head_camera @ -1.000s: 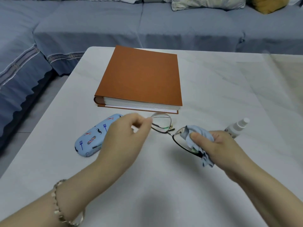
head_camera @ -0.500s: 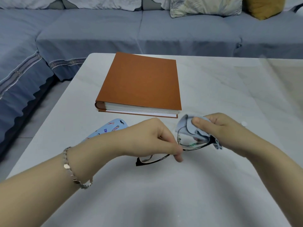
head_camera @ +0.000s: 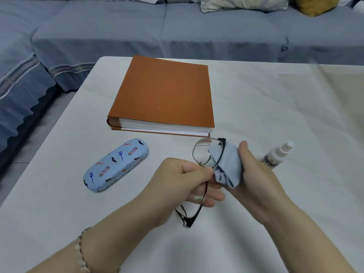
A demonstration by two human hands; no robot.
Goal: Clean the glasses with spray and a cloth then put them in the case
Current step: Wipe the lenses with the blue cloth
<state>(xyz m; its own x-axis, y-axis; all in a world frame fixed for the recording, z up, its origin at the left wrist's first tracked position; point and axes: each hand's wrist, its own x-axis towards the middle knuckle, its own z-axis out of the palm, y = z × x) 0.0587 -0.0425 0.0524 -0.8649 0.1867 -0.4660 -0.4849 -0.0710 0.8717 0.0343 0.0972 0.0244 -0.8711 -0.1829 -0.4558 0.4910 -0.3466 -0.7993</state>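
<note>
Dark thin-framed glasses [head_camera: 203, 154] are held upright above the white table, one lens at the top, the other lens low near my left wrist. My left hand [head_camera: 181, 180] pinches the frame at its middle. My right hand [head_camera: 254, 170] presses a light blue cloth [head_camera: 229, 166] around the upper lens. A closed light blue glasses case [head_camera: 116, 164] with a barber pattern lies on the table to the left of my hands. A small white spray bottle [head_camera: 279, 153] lies on the table to the right, partly hidden behind my right hand.
A thick orange-brown album [head_camera: 165, 93] lies on the white table [head_camera: 275, 107] just beyond my hands. A blue-grey sofa [head_camera: 177, 28] with cushions wraps around the table's far and left sides. Floor shows at the left edge.
The glasses turned from lying sideways to standing nearly vertical. My left hand shifted its grip along the frame. My right hand with the cloth stayed on a lens; the spray bottle came back into view.
</note>
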